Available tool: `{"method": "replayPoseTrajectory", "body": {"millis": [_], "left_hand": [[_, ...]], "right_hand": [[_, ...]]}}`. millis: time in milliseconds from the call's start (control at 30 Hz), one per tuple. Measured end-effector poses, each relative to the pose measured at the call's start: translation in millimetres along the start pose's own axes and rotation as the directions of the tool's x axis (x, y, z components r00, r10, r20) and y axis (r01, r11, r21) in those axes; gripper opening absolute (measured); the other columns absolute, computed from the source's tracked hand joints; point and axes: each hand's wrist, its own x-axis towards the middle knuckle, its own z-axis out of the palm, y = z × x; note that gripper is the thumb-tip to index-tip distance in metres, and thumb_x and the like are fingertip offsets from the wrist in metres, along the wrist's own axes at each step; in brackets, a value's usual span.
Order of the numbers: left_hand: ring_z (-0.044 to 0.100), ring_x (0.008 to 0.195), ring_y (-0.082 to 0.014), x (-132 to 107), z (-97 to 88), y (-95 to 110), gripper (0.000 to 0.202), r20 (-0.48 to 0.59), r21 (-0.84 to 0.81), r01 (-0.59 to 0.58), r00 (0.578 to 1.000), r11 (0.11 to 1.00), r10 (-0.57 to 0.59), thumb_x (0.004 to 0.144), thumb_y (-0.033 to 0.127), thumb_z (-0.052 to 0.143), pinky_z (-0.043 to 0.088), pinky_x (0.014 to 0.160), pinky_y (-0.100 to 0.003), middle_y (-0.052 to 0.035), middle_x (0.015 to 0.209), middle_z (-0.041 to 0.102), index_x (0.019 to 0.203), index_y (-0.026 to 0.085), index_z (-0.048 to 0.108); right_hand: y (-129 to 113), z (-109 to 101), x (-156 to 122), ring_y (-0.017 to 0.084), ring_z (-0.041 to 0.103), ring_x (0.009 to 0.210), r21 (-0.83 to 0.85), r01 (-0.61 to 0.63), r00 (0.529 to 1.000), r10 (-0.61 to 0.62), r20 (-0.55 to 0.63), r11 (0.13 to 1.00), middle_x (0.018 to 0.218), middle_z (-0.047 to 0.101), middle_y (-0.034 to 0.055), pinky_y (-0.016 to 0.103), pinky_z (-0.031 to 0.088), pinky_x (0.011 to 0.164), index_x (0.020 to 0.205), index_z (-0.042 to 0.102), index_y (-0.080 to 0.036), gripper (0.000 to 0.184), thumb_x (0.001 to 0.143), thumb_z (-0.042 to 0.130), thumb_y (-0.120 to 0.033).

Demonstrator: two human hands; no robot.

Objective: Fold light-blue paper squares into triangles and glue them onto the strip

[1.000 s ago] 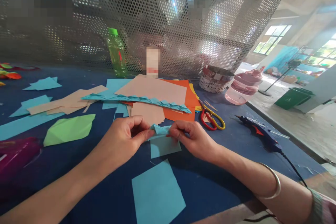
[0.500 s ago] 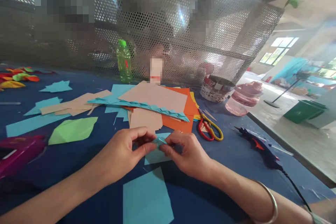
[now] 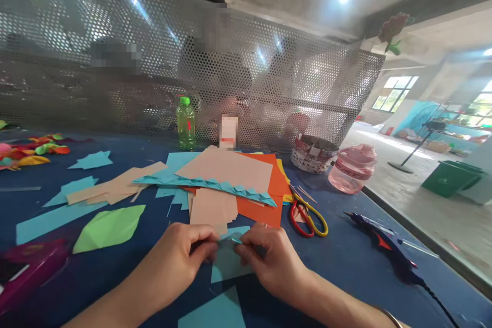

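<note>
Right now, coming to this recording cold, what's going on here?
A person is pinching a small folded piece of teal paper between the fingers of the left hand and right hand, over a teal paper sheet on a blue table. Beyond the hands, a strip of folded teal triangles lies across stacked tan and orange paper. Red-and-yellow scissors and a blue hot glue gun lie to the right.

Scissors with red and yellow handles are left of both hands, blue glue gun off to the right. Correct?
Not quite: the head view shows the scissors to the right of the right hand, not left of both hands. The blue glue gun is off to the right, as you said.
</note>
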Motion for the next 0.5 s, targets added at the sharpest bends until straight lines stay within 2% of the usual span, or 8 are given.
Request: {"method": "replayPoseTrajectory", "body": {"millis": [133, 233, 333, 433, 500], "left_hand": [[0.057, 0.057, -0.0175, 2.2, -0.4, -0.9, 0.026, -0.065, 0.145, -0.059, 0.995, 0.988, 0.069, 0.088, 0.028, 0.045, 0.036, 0.058, -0.026, 0.0014, 0.059, 0.062, 0.064, 0.023, 0.054], [0.051, 0.054, -0.0169, 3.1, -1.4, -1.5, 0.028, -0.083, 0.181, -0.071, 0.993, 0.981, 0.087, 0.089, 0.033, 0.046, 0.031, 0.055, -0.027, 0.0023, 0.054, 0.054, 0.063, 0.024, 0.047], [0.042, 0.051, -0.0154, 4.2, -2.6, -2.9, 0.031, -0.047, 0.162, -0.071, 0.996, 0.984, 0.079, 0.088, 0.036, 0.047, 0.026, 0.053, -0.027, 0.0045, 0.052, 0.043, 0.061, 0.024, 0.040], [0.036, 0.051, -0.0142, 6.0, -3.1, -4.3, 0.034, -0.018, 0.104, -0.043, 0.999, 0.994, 0.045, 0.087, 0.039, 0.048, 0.024, 0.052, -0.027, 0.0057, 0.052, 0.036, 0.059, 0.024, 0.036], [0.035, 0.051, -0.0138, 7.6, -2.3, -5.8, 0.035, -0.004, 0.052, -0.032, 0.999, 0.998, 0.032, 0.086, 0.042, 0.049, 0.026, 0.051, -0.026, 0.0057, 0.052, 0.037, 0.059, 0.023, 0.038]], "right_hand": [[1.2, -0.9, 1.2, 0.013, 0.056, 0.061, -0.006, -0.048, 0.999, 0.048, 0.014, 0.999, 0.059, 0.063, 0.0003, 0.023, 0.038, 0.059, 0.059, 0.058, -0.018, 0.028, 0.087, 0.059, -0.017], [-0.3, -4.0, 3.0, 0.011, 0.051, 0.055, 0.054, -0.164, 0.986, 0.163, 0.015, 0.985, 0.057, 0.061, -0.0012, 0.022, 0.036, 0.055, 0.062, 0.060, -0.017, 0.027, 0.087, 0.062, -0.026], [-1.1, -7.1, 5.2, 0.009, 0.045, 0.052, 0.095, -0.253, 0.967, 0.252, 0.026, 0.963, 0.056, 0.057, -0.0028, 0.022, 0.033, 0.052, 0.062, 0.060, -0.016, 0.032, 0.086, 0.064, -0.036], [1.0, -8.8, 6.3, 0.008, 0.039, 0.053, 0.100, -0.256, 0.967, 0.252, 0.046, 0.962, 0.054, 0.049, -0.0049, 0.021, 0.030, 0.051, 0.061, 0.059, -0.015, 0.036, 0.085, 0.066, -0.041], [3.8, -9.5, 6.3, 0.008, 0.037, 0.053, 0.101, -0.241, 0.970, 0.235, 0.068, 0.965, 0.054, 0.047, -0.0051, 0.021, 0.030, 0.051, 0.063, 0.059, -0.015, 0.035, 0.087, 0.064, -0.041]]}}
